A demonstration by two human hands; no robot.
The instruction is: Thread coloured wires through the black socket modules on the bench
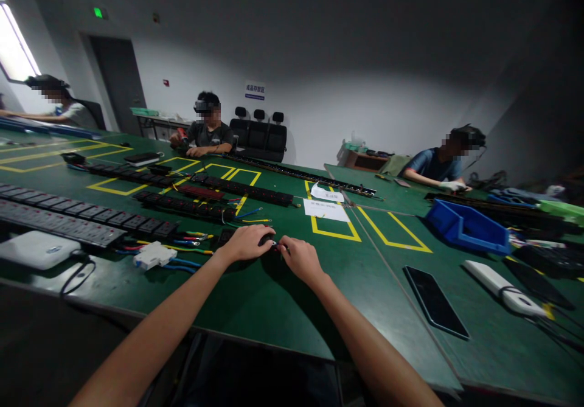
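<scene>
Over the green table (pixel 337 309), my left hand (pixel 249 242) is closed around a small dark part whose shape is mostly hidden. Close by on its right, my right hand (pixel 301 257) pinches something small and dark at the same spot. A black socket block (pixel 225 235) lies partly behind my left hand. Left of my hands, a white breaker (pixel 154 255) with blue wires rests on the table. Beyond them are black socket strips (pixel 185 205) with yellow and blue wire ends.
Long socket strips (pixel 59 221) and a white device (pixel 40 250) lie at the left. To the right are a phone (pixel 435 301), a white power bank (pixel 502 288) and a blue bin (pixel 468 226). Paper sheets (pixel 325 210) lie ahead. Several people sit across the table.
</scene>
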